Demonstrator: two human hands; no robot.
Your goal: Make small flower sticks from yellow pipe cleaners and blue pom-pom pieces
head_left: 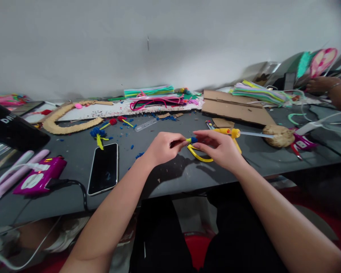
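Observation:
Above the front of the grey table, my left hand (167, 147) pinches a small pipe-cleaner piece (192, 140), yellow at the left and blue at the right. The fingers of my right hand (217, 146) close around its blue end from the other side. Just below the hands lies a yellow loop (200, 156), partly covered by my right hand; it looks like a handle. Behind the right hand is a yellow glue gun (234, 133) with a pale stick reaching right. A blue pipe-cleaner flower with a yellow stem (99, 134) lies to the left.
A phone (104, 168), a purple device (41, 176) with cables and a black bottle (14, 127) stand left. Cardboard (235, 108), pipe-cleaner bundles (260, 93) and a beige curved form (57, 123) lie at the back. At far right is another person's hand (319, 85).

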